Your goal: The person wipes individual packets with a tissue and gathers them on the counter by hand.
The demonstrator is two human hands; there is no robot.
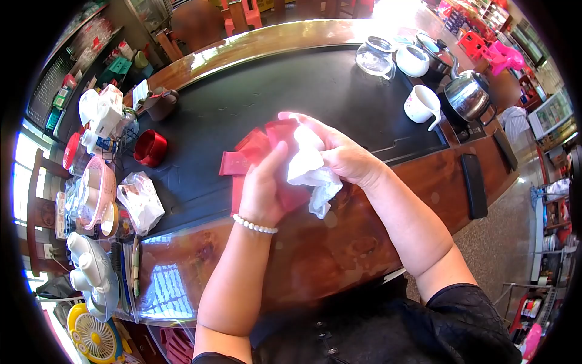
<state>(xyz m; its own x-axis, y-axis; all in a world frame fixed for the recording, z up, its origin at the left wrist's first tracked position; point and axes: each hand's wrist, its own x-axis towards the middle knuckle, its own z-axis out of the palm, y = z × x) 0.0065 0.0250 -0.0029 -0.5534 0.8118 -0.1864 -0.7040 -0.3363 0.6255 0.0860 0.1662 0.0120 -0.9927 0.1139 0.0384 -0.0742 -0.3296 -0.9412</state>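
Several flat red packets (233,164) fan out over the front of the black tea tray (291,82). My left hand (260,188), with a white bead bracelet (254,224) at the wrist, is closed around these packets, its thumb lying over them. A crumpled white tissue (312,167) hangs from my right hand (342,151), pinched between thumb and fingers. Both hands are side by side above the tray's near edge, and the tissue touches or overlaps the packets. What the packets contain cannot be seen.
To the left are a red bowl (151,148), a brown teapot (160,104), a white plastic bag (140,202) and a pink basket (100,191). A glass pot (375,59), a white mug (422,105) and a metal kettle (467,94) stand at right, beyond a black phone-like slab (473,186).
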